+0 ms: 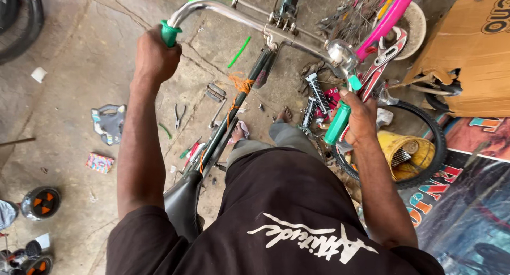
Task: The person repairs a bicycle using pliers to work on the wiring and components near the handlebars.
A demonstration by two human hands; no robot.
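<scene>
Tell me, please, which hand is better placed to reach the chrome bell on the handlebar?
The right hand, probably. It grips the green grip on the handlebar end just below the chrome bell. The left hand holds the far grip, across the stem from the bell.

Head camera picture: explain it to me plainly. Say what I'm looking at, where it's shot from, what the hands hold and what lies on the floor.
This is one view from a camera worn on a person's head, looking down over their dark shirt. There is no machine, only two bare hands. The left hand grips the green grip at one end of a chrome bicycle handlebar; the right hand holds the other green grip, near a shiny bell. The black saddle sits below. On the cracked concrete floor lie pliers, a red adjustable wrench, a tyre around a yellow container, and a cardboard box.
</scene>
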